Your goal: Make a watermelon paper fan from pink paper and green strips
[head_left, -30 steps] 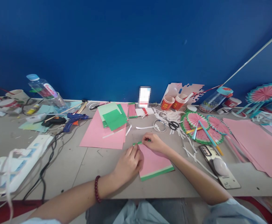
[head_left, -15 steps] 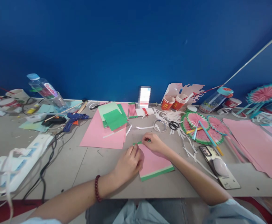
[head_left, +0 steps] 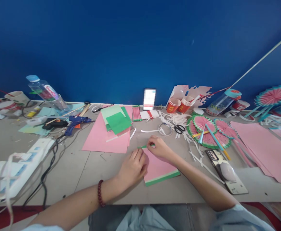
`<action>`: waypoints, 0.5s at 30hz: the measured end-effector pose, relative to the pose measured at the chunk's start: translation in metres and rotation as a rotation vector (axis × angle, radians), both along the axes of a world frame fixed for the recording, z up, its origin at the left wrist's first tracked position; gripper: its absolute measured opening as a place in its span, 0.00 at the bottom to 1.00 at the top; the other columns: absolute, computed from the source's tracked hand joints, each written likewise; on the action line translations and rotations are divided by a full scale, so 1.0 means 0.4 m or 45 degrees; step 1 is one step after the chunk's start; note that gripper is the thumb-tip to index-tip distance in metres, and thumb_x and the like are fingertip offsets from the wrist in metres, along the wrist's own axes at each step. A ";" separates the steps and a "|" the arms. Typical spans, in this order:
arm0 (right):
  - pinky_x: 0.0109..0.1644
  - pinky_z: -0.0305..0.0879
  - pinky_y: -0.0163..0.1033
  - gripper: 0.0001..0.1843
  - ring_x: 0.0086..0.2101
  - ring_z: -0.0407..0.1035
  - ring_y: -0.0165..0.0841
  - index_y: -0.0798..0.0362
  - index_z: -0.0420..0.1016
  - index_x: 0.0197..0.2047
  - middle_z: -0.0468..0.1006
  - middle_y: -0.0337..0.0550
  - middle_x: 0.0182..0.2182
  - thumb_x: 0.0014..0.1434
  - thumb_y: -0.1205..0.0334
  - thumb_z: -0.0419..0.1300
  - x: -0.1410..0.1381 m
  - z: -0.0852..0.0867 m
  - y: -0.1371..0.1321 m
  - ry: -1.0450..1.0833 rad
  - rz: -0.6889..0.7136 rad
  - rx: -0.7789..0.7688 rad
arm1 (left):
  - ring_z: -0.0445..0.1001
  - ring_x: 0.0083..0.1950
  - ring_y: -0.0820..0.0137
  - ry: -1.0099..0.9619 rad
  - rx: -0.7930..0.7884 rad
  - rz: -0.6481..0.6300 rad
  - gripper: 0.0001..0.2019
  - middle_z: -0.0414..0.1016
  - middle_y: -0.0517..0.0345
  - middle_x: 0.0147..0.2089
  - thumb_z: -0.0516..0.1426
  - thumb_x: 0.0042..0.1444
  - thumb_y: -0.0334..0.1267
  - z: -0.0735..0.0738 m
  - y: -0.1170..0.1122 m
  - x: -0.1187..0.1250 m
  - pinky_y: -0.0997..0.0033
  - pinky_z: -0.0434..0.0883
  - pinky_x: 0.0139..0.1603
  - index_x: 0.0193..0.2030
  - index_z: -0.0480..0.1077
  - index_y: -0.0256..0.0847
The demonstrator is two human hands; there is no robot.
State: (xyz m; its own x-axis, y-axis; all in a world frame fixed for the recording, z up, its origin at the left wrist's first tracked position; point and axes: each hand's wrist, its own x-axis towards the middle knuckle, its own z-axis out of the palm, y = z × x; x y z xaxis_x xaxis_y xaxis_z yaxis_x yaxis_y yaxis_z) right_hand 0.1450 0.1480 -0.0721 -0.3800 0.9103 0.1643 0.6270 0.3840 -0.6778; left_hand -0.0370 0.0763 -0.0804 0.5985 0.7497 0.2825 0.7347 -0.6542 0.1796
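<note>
A pink sheet of paper [head_left: 159, 168] with green strips along its near and far edges lies on the table in front of me. At its far edge, my right hand [head_left: 159, 147] is closed in a pinch on the green border. My left hand [head_left: 133, 164], a dark red bead bracelet [head_left: 100, 193] on its wrist, rests at the sheet's left side with fingers curled together over the far left corner. The fingertips of that hand hide the corner. Beyond the hands, green paper pieces [head_left: 118, 123] lie on larger pink sheets [head_left: 97, 141].
To the left are a blue glue gun [head_left: 74, 123], a power strip [head_left: 30, 166] and a tilted plastic bottle [head_left: 46, 91]. On the right lie scissors [head_left: 179, 129], white paper strips, watermelon-like paper fans [head_left: 210, 131] and a phone [head_left: 227, 173]. Red paper cups [head_left: 173, 105] stand at the back.
My right hand has shifted very slightly at the far edge of the sheet. Otherwise the hands and paper stay put; the view moves a touch.
</note>
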 end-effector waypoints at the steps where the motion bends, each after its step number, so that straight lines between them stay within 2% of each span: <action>1: 0.35 0.59 0.34 0.09 0.30 0.64 0.30 0.55 0.70 0.23 0.70 0.40 0.26 0.51 0.75 0.55 -0.002 0.001 0.000 -0.013 -0.005 0.010 | 0.66 0.57 0.53 -0.008 -0.005 0.002 0.17 0.69 0.39 0.56 0.54 0.54 0.31 0.000 0.000 0.000 0.54 0.69 0.53 0.51 0.65 0.34; 5: 0.35 0.57 0.34 0.09 0.30 0.63 0.30 0.55 0.69 0.22 0.69 0.40 0.26 0.50 0.74 0.54 -0.007 0.003 -0.003 -0.083 -0.030 0.017 | 0.67 0.58 0.54 -0.021 -0.042 0.003 0.17 0.68 0.40 0.56 0.53 0.53 0.31 -0.002 0.000 0.000 0.53 0.68 0.53 0.51 0.64 0.36; 11: 0.35 0.57 0.34 0.08 0.30 0.63 0.30 0.54 0.68 0.22 0.68 0.40 0.26 0.49 0.73 0.55 -0.009 -0.005 -0.002 -0.123 -0.061 0.021 | 0.66 0.57 0.53 0.019 -0.026 -0.011 0.17 0.68 0.37 0.55 0.53 0.53 0.31 -0.002 0.001 0.001 0.54 0.69 0.53 0.50 0.65 0.33; 15: 0.35 0.57 0.34 0.07 0.30 0.63 0.30 0.54 0.68 0.22 0.68 0.39 0.26 0.48 0.73 0.56 -0.009 -0.010 0.002 -0.136 -0.070 0.019 | 0.66 0.56 0.53 -0.017 -0.062 0.004 0.19 0.68 0.39 0.54 0.53 0.55 0.34 -0.004 0.006 0.002 0.53 0.67 0.53 0.54 0.63 0.32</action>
State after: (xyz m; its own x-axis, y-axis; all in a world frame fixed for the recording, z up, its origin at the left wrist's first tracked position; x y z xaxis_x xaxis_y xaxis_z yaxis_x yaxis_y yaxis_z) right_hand 0.1413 0.1489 -0.0761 -0.3458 0.9280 0.1390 0.7157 0.3566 -0.6005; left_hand -0.0364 0.0789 -0.0820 0.5923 0.7647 0.2538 0.7342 -0.6420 0.2208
